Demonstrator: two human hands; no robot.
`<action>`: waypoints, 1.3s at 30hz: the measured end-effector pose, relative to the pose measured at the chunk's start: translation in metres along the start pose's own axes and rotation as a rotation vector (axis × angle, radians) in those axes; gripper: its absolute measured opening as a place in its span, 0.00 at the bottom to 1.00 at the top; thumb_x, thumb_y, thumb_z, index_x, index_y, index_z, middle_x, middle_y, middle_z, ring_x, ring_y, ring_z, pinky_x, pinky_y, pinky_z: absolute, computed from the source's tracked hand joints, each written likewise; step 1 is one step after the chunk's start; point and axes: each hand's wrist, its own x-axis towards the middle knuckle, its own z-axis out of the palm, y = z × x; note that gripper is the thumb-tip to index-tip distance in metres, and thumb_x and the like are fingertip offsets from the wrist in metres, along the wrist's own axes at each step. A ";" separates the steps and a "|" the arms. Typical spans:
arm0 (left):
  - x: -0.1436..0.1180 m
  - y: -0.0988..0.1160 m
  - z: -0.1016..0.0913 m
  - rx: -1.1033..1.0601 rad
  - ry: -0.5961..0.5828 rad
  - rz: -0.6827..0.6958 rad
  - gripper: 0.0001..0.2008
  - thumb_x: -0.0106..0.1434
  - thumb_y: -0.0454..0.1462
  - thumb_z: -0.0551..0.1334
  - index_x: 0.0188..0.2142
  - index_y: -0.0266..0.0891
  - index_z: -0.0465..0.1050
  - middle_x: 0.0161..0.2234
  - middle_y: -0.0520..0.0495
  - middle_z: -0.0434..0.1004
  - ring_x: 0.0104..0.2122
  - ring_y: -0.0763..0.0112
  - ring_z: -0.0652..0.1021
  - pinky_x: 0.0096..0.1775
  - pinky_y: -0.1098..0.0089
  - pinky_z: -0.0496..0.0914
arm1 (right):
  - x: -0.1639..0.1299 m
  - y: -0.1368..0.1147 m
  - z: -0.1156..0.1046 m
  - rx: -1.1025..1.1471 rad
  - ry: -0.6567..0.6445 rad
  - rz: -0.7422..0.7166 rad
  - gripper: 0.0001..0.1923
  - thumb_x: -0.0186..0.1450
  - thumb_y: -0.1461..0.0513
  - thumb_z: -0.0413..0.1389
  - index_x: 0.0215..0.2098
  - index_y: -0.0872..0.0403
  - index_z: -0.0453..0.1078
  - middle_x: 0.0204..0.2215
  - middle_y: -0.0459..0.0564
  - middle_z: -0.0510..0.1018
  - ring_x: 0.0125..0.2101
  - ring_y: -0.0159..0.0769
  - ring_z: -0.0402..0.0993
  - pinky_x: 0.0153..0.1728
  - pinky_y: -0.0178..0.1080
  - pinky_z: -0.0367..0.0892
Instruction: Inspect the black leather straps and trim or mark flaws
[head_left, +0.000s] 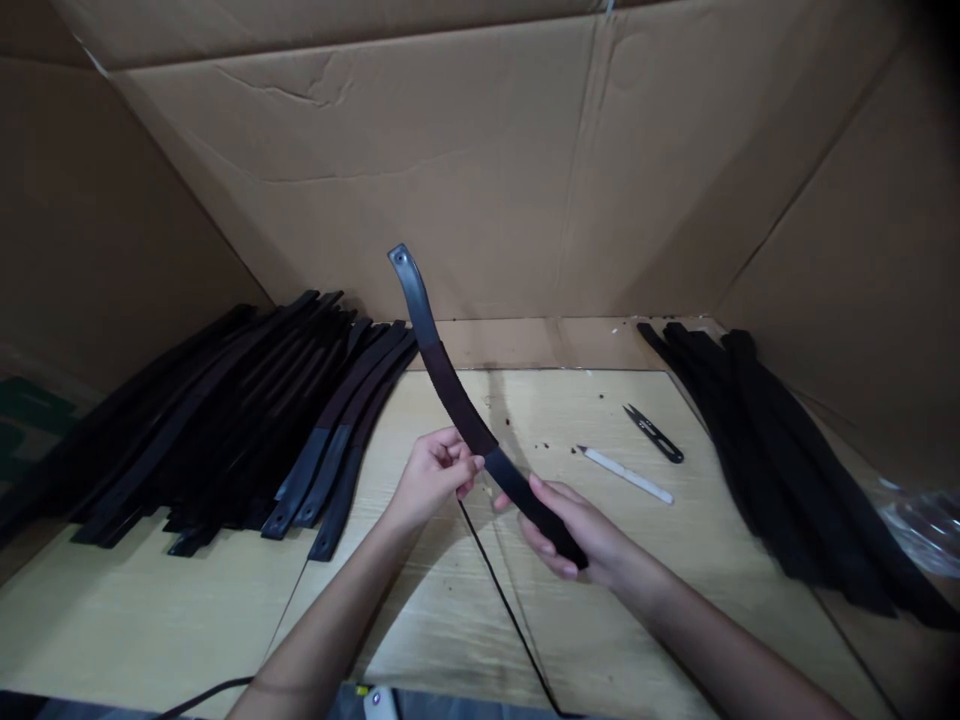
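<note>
My right hand [570,525] is wrapped round the lower end of a curved black strip [457,395], held up tilted above the table. The strip has a smooth, glossy upper end with a small hole and a dark brown, textured middle section. My left hand [439,475] is closed in a pinch at the strip's edge, just below the brown section. From its fingers a thin black cord [501,590] runs down to the table's front edge. The fingertips partly hide where cord and strip meet.
A pile of similar dark strips [225,430] lies at left, and black strips [787,470] lie at right. Small black thread snips [654,434] and a white pen-like tool [626,474] rest on the table [420,620]. Cardboard walls [480,180] enclose the back and sides.
</note>
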 end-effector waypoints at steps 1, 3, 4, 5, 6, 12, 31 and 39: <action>0.000 0.000 0.000 0.006 0.000 0.000 0.12 0.55 0.39 0.66 0.25 0.35 0.66 0.15 0.59 0.61 0.14 0.82 0.63 0.18 0.78 0.57 | 0.000 0.000 0.000 -0.002 -0.003 0.002 0.24 0.70 0.46 0.48 0.45 0.58 0.71 0.14 0.38 0.64 0.08 0.22 0.53 0.08 0.25 0.48; -0.001 -0.001 -0.001 0.016 -0.005 0.003 0.12 0.55 0.39 0.66 0.25 0.35 0.66 0.15 0.59 0.61 0.14 0.82 0.64 0.18 0.78 0.57 | 0.000 -0.001 -0.001 -0.009 -0.002 -0.001 0.25 0.70 0.45 0.48 0.44 0.58 0.71 0.14 0.39 0.65 0.08 0.22 0.54 0.08 0.25 0.49; -0.001 -0.001 -0.002 0.018 -0.011 0.004 0.13 0.56 0.39 0.66 0.24 0.35 0.66 0.15 0.59 0.60 0.14 0.82 0.64 0.18 0.78 0.58 | 0.001 -0.001 -0.001 -0.013 0.001 -0.004 0.25 0.70 0.45 0.48 0.43 0.58 0.71 0.14 0.40 0.66 0.08 0.23 0.56 0.08 0.26 0.50; -0.001 -0.001 -0.002 0.020 -0.018 0.007 0.13 0.56 0.39 0.66 0.24 0.35 0.65 0.15 0.59 0.60 0.14 0.82 0.64 0.18 0.78 0.58 | 0.001 0.000 -0.001 -0.015 0.004 -0.005 0.26 0.69 0.45 0.48 0.43 0.58 0.72 0.15 0.41 0.67 0.08 0.24 0.58 0.09 0.26 0.52; -0.001 0.000 -0.002 0.021 -0.027 0.010 0.14 0.56 0.40 0.66 0.24 0.35 0.65 0.15 0.59 0.60 0.14 0.82 0.64 0.18 0.78 0.58 | 0.002 0.000 -0.002 -0.016 0.011 -0.009 0.26 0.69 0.45 0.49 0.41 0.59 0.72 0.16 0.42 0.69 0.09 0.25 0.60 0.09 0.27 0.54; -0.003 0.002 0.000 0.026 -0.068 0.010 0.14 0.58 0.40 0.67 0.24 0.35 0.65 0.16 0.59 0.58 0.15 0.81 0.65 0.19 0.78 0.60 | 0.003 0.001 -0.004 -0.049 0.079 -0.053 0.25 0.66 0.46 0.54 0.37 0.62 0.73 0.18 0.45 0.71 0.14 0.27 0.67 0.15 0.28 0.62; -0.003 -0.011 0.010 -0.004 -0.135 -0.061 0.13 0.57 0.41 0.68 0.27 0.35 0.68 0.17 0.58 0.59 0.16 0.82 0.63 0.19 0.78 0.59 | 0.007 0.000 -0.003 -0.254 0.270 -0.016 0.24 0.65 0.42 0.47 0.30 0.54 0.64 0.11 0.38 0.63 0.08 0.25 0.54 0.08 0.28 0.50; -0.007 -0.003 0.018 0.040 -0.199 -0.085 0.16 0.55 0.43 0.69 0.25 0.35 0.65 0.18 0.58 0.58 0.16 0.82 0.63 0.19 0.78 0.60 | 0.005 -0.003 0.002 -0.501 0.364 0.033 0.30 0.68 0.42 0.41 0.20 0.53 0.62 0.06 0.40 0.61 0.07 0.28 0.57 0.08 0.29 0.54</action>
